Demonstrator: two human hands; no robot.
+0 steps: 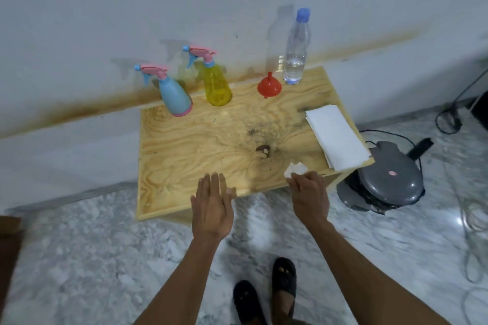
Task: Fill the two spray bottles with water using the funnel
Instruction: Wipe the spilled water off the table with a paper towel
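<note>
Two spray bottles stand upright at the back of the wooden bench [184, 145], pink triggers on: a blue bottle [174, 95] on the left, a clear yellow bottle [217, 87] beside it. Right of them a red funnel [269, 86] rests mouth-down, next to a capped water bottle [296, 53], partly full.

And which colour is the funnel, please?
The funnel is red, seen in the head view.

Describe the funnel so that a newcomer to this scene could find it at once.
Look along the back edge of the wooden table, by the wall. The funnel sits upside down between the yellow sprayer and the water bottle. It alone is red and cone-shaped.
</note>
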